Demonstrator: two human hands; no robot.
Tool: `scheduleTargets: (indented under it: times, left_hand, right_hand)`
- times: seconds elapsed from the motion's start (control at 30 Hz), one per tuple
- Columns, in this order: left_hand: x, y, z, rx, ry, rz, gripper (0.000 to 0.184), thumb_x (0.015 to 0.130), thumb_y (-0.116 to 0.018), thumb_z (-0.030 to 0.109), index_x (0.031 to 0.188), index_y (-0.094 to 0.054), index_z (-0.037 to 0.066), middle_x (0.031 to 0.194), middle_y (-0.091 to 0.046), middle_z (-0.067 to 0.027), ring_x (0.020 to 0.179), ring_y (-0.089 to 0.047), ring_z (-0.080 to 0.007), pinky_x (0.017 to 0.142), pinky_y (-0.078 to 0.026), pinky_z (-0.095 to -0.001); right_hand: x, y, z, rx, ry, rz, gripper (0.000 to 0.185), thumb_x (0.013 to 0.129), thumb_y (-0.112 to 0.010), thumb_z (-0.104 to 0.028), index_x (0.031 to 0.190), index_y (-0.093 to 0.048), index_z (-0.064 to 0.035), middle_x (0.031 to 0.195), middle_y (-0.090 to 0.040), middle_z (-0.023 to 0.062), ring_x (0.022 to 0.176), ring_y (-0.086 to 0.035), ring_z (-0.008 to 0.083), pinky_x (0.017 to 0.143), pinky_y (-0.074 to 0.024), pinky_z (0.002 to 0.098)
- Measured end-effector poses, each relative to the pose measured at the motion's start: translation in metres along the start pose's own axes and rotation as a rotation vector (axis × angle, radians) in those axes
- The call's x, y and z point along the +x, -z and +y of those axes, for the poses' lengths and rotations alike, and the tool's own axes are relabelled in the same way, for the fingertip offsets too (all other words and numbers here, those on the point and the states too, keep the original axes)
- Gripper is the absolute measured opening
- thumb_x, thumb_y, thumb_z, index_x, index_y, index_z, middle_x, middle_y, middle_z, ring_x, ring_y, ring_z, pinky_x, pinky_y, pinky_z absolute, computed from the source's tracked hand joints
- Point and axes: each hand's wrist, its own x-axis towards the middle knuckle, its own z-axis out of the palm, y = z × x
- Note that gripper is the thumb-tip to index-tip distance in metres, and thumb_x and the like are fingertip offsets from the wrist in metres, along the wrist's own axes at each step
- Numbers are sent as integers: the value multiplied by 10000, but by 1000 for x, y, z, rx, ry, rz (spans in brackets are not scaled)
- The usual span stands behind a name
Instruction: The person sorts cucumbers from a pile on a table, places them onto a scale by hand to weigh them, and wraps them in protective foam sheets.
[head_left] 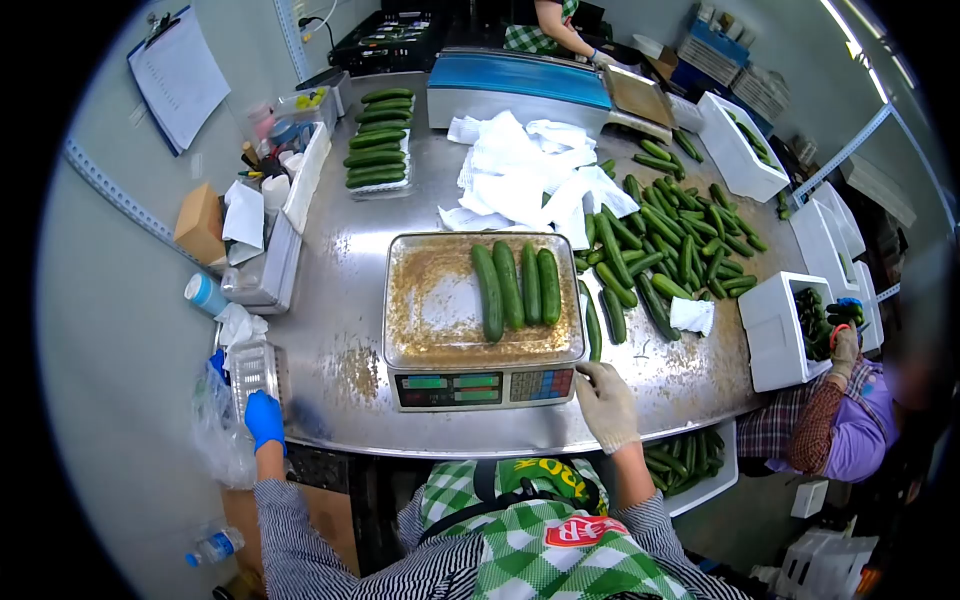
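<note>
Four-sided and flat-topped, a weighing scale (420,320) stands before me with several cucumbers (508,290) side by side on the right of its rusty pan. My left hand (265,420), in a blue glove, is closed on the near end of a clear plastic tray (254,368) at the table's left edge. My right hand (607,408), in a pale knit glove, rests by the scale's lower right corner, fingers stretched out and holding nothing. A large pile of cucumbers (690,225) lies to the right of the scale.
White cloths (525,165) lie behind the scale, near a blue-topped machine (520,80). A packed tray of cucumbers (378,145) sits at back left. White foam boxes (770,345) line the right side, where a co-worker (850,410) handles cucumbers. Another person (565,35) works at the back.
</note>
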Motion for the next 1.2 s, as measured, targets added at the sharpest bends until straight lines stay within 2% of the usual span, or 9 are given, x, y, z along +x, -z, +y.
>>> scheduleTargets:
  times: [0.2,0.37,0.53,0.67,0.77,0.9,1.0,1.07,1.2]
  left_hand:
    - [7,7,-9,33,-48,-61,127,840,-589,135,850,-622,12,840,-629,-195,753,-643,-381,661,-529,-472]
    - [6,32,-7,19,-33,33,107,840,-614,139,837,-595,33,821,-613,-172,743,-623,-370,656,-509,-464]
    - [-8,72,22,-126,7,124,99,841,-627,108,824,-552,45,787,-578,-165,713,-594,-366,649,-484,-468]
    - [-13,101,46,-263,101,189,78,875,-596,78,878,-542,23,779,-580,-173,669,-560,-359,639,-466,-456]
    - [-20,125,71,-385,208,221,93,921,-567,98,931,-542,9,779,-586,-187,638,-521,-330,636,-452,-443]
    - [-26,129,92,-496,301,191,139,956,-552,125,909,-523,-4,706,-545,-179,596,-459,-269,594,-421,-426]
    - [-23,130,107,-579,338,193,225,983,-563,181,866,-509,-4,656,-510,-152,588,-428,-234,577,-406,-419]
    - [-20,134,120,-648,340,187,286,996,-574,226,844,-504,-5,645,-500,-136,592,-414,-219,574,-400,-417]
    - [-12,138,146,-709,319,129,329,991,-609,251,809,-492,3,632,-464,-88,599,-386,-185,563,-389,-393]
  right_hand:
    - [91,-35,-45,-279,451,221,269,828,-686,-184,1032,-686,-9,1226,-592,253,1085,-592,416,936,-474,479]
    - [156,-77,-62,-557,230,100,372,818,-722,-368,1052,-728,-78,1290,-549,228,1147,-537,422,923,-451,497]
    - [212,-79,-45,-393,177,26,379,851,-641,-501,921,-798,-163,1048,-683,149,1051,-613,323,895,-470,467]
    - [232,-72,-22,-178,244,200,424,872,-646,-378,839,-730,36,1049,-674,212,966,-631,378,892,-482,434]
    - [209,-57,-18,55,227,365,326,895,-672,-259,776,-666,45,1063,-666,202,974,-633,346,870,-487,391]
    - [159,-53,-24,84,200,298,262,865,-709,-179,738,-608,26,1138,-638,182,1018,-616,330,890,-478,385]
    - [122,-55,-32,-81,407,202,220,811,-734,-167,928,-629,-13,1217,-581,227,1124,-554,380,955,-433,445]
    - [101,-51,-46,-308,420,46,496,746,-783,-206,1178,-578,-75,1350,-481,250,1223,-468,434,1010,-365,535]
    - [97,-68,-35,-474,412,63,606,714,-809,-272,1234,-555,-94,1390,-453,233,1252,-448,409,1005,-356,542]
